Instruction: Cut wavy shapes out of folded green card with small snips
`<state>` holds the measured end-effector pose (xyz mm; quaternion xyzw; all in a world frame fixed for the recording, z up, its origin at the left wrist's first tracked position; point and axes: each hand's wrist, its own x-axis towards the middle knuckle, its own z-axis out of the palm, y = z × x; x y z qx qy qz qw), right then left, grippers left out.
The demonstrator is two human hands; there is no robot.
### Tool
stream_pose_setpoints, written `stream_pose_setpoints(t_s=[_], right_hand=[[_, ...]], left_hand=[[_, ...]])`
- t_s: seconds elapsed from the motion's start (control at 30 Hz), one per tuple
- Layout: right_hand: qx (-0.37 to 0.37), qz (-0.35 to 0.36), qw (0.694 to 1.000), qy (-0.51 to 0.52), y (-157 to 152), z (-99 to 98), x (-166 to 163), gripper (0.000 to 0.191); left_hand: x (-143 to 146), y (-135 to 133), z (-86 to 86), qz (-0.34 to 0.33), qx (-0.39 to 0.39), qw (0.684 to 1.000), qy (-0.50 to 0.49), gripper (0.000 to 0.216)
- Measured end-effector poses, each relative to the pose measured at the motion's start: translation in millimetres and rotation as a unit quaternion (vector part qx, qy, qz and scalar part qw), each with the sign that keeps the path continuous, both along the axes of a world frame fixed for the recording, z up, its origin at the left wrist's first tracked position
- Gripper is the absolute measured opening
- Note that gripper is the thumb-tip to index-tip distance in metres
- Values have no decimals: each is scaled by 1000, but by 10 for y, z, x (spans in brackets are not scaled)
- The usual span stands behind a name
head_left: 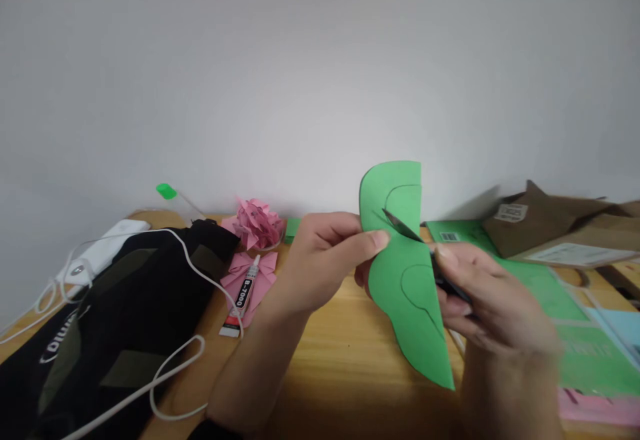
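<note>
A folded piece of green paper (406, 293) with curved pencil-like lines on it is held up above the table. My left hand (325, 260) pinches its left edge, thumb in front and fingers behind. In my right hand (490, 293) is a pair of scissors (403, 227) with dark handles. One blade lies across the front of the paper from the right edge, between the two drawn curves. The other blade is hidden, seemingly behind the sheet. My right fingers are wrapped round the handles.
On the wooden table (345, 353) at left lie a black cloth bag (165, 313), white cables, a B-7000 glue tube (243, 297) on a pink paper bow (265, 270), and a pink paper flower (257, 222). Green packs (590, 353) and a brown paper bag (540, 217) lie at right.
</note>
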<state>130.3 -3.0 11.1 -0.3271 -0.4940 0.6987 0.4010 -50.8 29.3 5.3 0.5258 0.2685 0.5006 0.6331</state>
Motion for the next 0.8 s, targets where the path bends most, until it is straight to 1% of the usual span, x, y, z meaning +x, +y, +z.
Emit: stream_pose_setpoints(t_s=[0.17, 0.37, 0.47, 0.6, 0.8], right_hand=[[-4, 0, 1000, 13, -12, 1, -15, 43], [-3, -4, 1000, 15, -17, -8, -34, 50], [-2, -14, 1000, 21, -18, -23, -42, 50], [-1, -26, 999, 26, -27, -23, -60, 48], [-11, -49, 999, 0, -53, -2, -80, 50]], left_hand=[[-2, -3, 4, -7, -10, 1000, -7, 31], [14, -13, -14, -14, -7, 999, -46, 31], [34, -22, -26, -22, -7, 998, -58, 32], [61, -31, -35, -26, -14, 998, -54, 34], [79, -42, -43, -22, -11, 999, -38, 35]])
